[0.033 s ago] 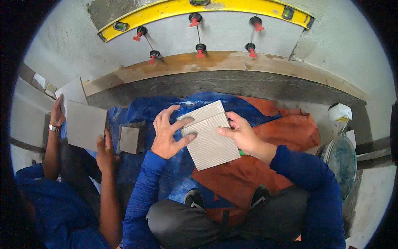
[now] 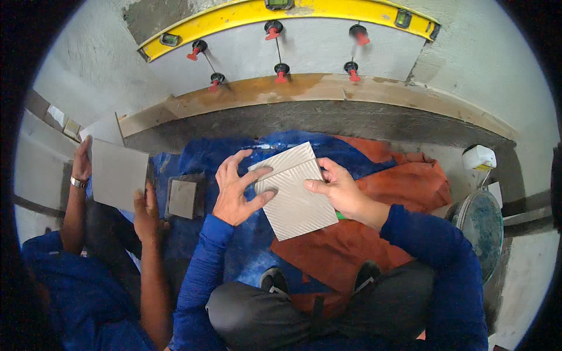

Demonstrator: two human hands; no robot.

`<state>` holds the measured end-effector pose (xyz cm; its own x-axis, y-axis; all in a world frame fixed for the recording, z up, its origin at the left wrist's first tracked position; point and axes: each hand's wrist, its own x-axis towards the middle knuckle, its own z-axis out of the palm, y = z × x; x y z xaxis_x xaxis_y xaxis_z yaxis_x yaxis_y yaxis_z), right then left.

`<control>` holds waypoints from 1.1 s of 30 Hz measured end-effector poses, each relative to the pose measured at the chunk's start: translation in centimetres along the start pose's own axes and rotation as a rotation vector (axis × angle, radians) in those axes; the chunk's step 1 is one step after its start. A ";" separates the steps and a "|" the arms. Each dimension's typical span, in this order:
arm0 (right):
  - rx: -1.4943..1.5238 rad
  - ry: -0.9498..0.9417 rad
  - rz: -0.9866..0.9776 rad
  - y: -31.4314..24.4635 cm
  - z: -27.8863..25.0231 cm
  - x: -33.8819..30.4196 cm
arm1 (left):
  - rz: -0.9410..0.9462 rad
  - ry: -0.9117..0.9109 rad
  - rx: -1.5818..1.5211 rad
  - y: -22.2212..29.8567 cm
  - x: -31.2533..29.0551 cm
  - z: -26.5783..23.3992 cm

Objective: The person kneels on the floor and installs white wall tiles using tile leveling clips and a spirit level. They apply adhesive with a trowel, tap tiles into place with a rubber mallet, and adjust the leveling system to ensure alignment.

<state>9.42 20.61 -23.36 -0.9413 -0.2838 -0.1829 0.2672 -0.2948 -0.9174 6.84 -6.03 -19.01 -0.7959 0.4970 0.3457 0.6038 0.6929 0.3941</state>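
Two pale square tiles with a ribbed chevron pattern overlap above the ground sheets. The front tile [image 2: 301, 205] covers most of the rear tile [image 2: 293, 154], whose top part shows beyond it. My left hand [image 2: 236, 188] is at their left side, thumb on the front tile's face and a finger across the seam; the other fingers are raised and spread. At the upper right edge my right hand [image 2: 344, 188] grips the tiles, thumb on the front face and fingers behind.
A co-worker at left holds a plain grey tile [image 2: 120, 174]. Another small tile [image 2: 182, 199] lies on the blue sheet [image 2: 213, 153]. An orange sheet [image 2: 410, 184] spreads at right, near a bucket [image 2: 483, 225] and white container [image 2: 479, 158]. A yellow spirit level [image 2: 345, 10] rests above red-handled tile levelling clips [image 2: 281, 70].
The co-worker's grey tile has shifted slightly left, and their nearer hand has dropped a little, its fingers now raised at the tile's lower corner. My hands and tiles stay nearly still.
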 end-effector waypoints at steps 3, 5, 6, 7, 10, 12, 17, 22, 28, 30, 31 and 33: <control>0.036 -0.001 -0.004 -0.6 0.6 -0.2 | -0.007 0.022 -0.009 0.4 -0.2 -0.1; 0.030 0.011 -0.002 -1.0 0.9 -0.2 | -0.001 0.041 -0.031 0.5 -0.1 -0.1; 0.007 0.008 -0.012 -1.3 0.9 0.0 | -0.002 0.047 -0.033 0.4 0.1 -0.2; -0.001 0.006 -0.036 -1.3 0.9 0.0 | 0.003 0.069 -0.035 0.5 0.1 -0.2; -0.053 -0.005 -0.046 -1.7 1.0 -0.1 | -0.004 0.089 -0.018 0.4 -0.1 -0.6; -0.055 0.008 -0.048 -1.8 1.2 -0.2 | -0.041 0.095 -0.020 0.2 -0.5 -1.0; -0.063 -0.021 -0.060 -2.0 1.5 -0.3 | -0.044 0.125 -0.058 0.3 -1.0 -1.0; -0.019 -0.033 -0.039 -2.2 1.4 -0.3 | -0.047 0.133 -0.049 0.5 -0.7 -0.7; -0.036 -0.024 -0.061 -1.9 1.2 -0.1 | -0.050 0.141 -0.053 0.3 -0.7 -0.2; -0.028 -0.002 -0.045 -1.8 1.1 0.0 | -0.053 0.142 -0.054 0.2 -0.7 0.0; -0.020 0.002 -0.043 -1.8 1.1 0.1 | -0.054 0.148 -0.070 0.1 -0.7 0.0; -0.028 0.021 -0.050 -1.8 1.2 0.1 | -0.054 0.160 -0.082 0.0 -0.8 0.1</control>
<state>9.11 20.04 -21.31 -0.9574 -0.2504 -0.1437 0.2142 -0.2824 -0.9351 7.48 -6.36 -19.39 -0.8142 0.3661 0.4505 0.5670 0.6684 0.4815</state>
